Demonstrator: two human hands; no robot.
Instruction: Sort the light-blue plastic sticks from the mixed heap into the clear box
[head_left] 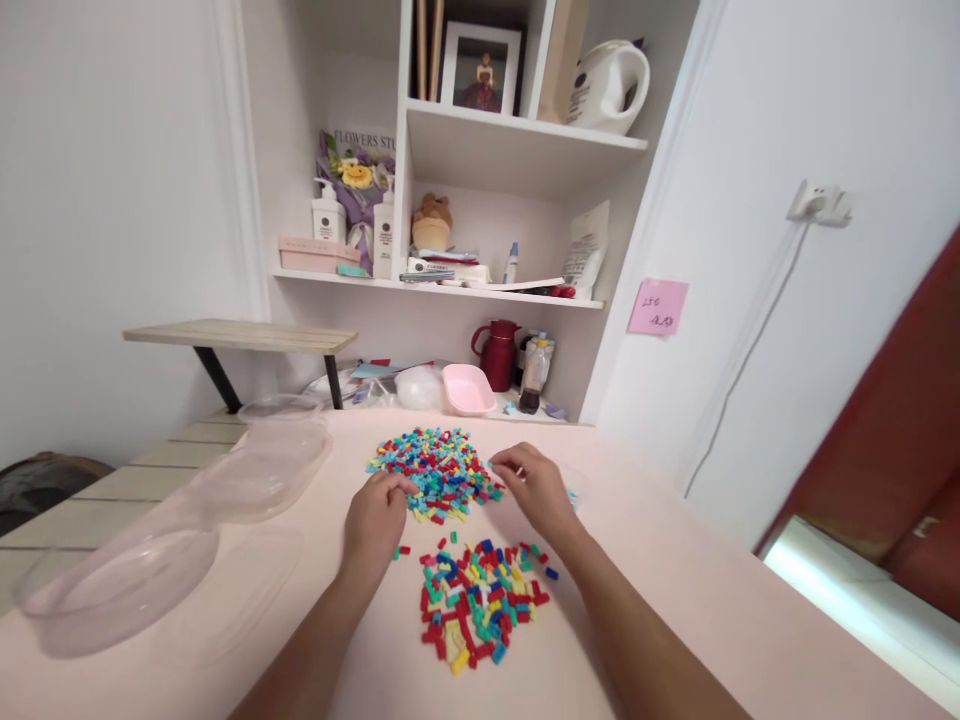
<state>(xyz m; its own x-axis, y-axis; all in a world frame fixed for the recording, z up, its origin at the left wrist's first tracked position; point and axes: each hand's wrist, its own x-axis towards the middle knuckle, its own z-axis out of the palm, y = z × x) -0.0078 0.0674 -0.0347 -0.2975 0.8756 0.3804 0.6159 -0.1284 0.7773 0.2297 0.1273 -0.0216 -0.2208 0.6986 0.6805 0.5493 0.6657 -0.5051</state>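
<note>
Two heaps of small plastic building bricks lie on a pink tabletop (645, 620). The far heap (442, 470) is dense, with many light-blue, red and yellow pieces. Nearer to me is a looser heap (480, 600) of red, green, blue and yellow bricks. At the far heap's left edge is my left hand (377, 515), its fingers curled together. My right hand (531, 487) is by the right edge of that heap, thumb and fingers pinched. Whatever either hand holds, if anything, is too small or hidden to name.
Clear plastic tubs (127, 580) and lids line the table's left side. Behind stand a pink basin (469, 390), a red jug (498, 355) and a bottle (534, 375). A small wooden shelf (240, 336) rises at the left. Partly behind my right hand sits a clear container (576, 482).
</note>
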